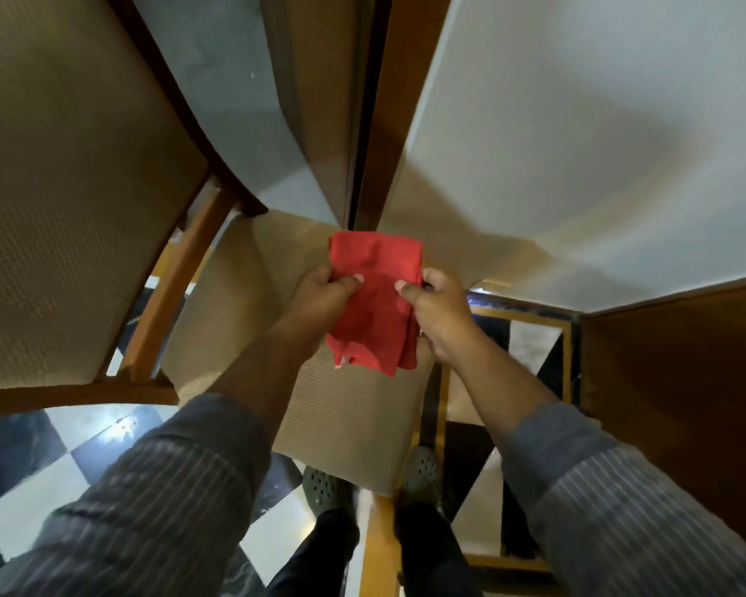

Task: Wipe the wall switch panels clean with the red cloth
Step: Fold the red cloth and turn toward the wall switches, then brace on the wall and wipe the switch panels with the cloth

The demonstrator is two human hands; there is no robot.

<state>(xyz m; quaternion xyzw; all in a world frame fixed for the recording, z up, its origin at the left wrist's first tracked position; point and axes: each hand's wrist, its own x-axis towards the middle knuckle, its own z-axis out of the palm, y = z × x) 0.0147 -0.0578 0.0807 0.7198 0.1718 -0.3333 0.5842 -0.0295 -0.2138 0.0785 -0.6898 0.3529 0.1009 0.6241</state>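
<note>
Item: red cloth (375, 303), folded into a rough rectangle and held in the air at about waist height in front of the person, above a tan woven chair seat (345, 407). Left hand (324, 290) pinches the cloth's left edge, thumb on top and fingers closed beneath; right hand (436, 308) is clamped likewise on the right edge, so the fabric spans between the two and its lower layers hang loose below. Handling, as judged: light, soft, limp, not slippery and not fragile; it sags wherever unsupported and would bunch easily, so it seems best taken by a folded edge or gathered into a pad under the palm for wiping. Surroundings: a second upholstered chair (61, 187) with wooden frame at left, a dark wooden door frame (375, 122) running up the middle, plain pale wall (578, 144) at right, checkered floor (39, 501) and green clogs (326, 489) below. Switch panels: none visible in this view; wiping appears not yet begun.
</note>
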